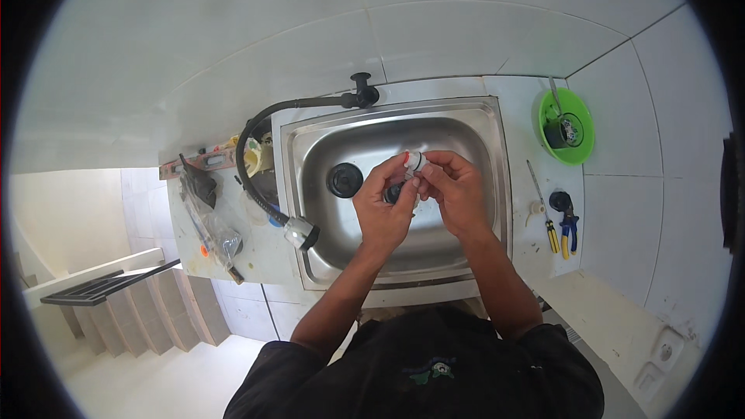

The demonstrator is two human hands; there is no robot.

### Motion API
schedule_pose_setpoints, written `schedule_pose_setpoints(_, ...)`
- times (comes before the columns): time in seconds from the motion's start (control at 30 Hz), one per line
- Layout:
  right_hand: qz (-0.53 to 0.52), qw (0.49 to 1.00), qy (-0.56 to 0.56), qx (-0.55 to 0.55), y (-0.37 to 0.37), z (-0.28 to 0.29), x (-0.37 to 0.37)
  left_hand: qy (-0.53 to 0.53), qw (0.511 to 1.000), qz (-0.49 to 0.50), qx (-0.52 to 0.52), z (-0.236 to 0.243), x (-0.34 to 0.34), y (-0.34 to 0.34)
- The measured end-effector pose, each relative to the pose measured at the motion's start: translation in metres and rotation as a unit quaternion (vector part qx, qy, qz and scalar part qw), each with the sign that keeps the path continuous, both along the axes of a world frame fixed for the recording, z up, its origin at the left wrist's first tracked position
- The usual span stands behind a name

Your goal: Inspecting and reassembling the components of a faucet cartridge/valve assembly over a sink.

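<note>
Over the middle of the steel sink, a small white cylindrical fitting with a red edge and a black ring is held up between both hands. My left hand pinches it from the left, thumb and fingers closed. From the right, my right hand grips it with thumb and fingertips. A dark round part shows partly between the hands; whether it is held or lies in the sink I cannot tell. A black round piece sits in the basin left of my left hand.
A black flexible spout curves from the wall tap over the sink's left rim. On the right ledge are a green bowl, a screwdriver and blue-and-yellow pliers. A red level and plastic bags lie left.
</note>
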State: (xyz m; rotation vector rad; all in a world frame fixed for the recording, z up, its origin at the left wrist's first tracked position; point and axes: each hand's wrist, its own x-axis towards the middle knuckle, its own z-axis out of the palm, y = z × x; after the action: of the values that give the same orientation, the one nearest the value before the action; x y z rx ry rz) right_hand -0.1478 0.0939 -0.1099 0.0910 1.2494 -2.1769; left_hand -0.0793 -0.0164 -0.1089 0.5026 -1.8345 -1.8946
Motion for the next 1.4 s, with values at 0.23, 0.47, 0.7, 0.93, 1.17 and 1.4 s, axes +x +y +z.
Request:
schedule_pose_setpoints(0.23,0.004,1.000,-0.016,0.001,-0.025,-0.028,-0.025,0.014,1.000,0.023,0.001,-0.034,-0.024,-0.017)
schedule_pose_setpoints(0.47,0.008,0.999,-0.034,-0.018,-0.038,-0.040,-0.044,0.004,0.997,0.080,-0.011,-0.053,-0.035,-0.031)
schedule_pose_setpoints(0.7,-0.008,0.997,-0.031,-0.063,-0.037,-0.055,-0.065,-0.010,0.967,0.180,0.180,-0.091,-0.081,-0.085)
schedule_pose_setpoints(0.93,-0.014,0.999,0.003,0.031,-0.037,-0.060,-0.080,0.043,0.976,0.143,0.159,-0.091,-0.111,-0.102)
schedule_pose_setpoints(1.17,0.064,0.989,0.082,0.105,-0.046,-0.059,-0.114,-0.009,0.984,0.175,0.028,-0.092,-0.110,-0.110)
schedule_pose_setpoints(1.4,0.124,0.979,0.115,0.109,-0.055,-0.067,-0.133,-0.034,0.975,0.179,-0.128,-0.080,-0.114,-0.104)
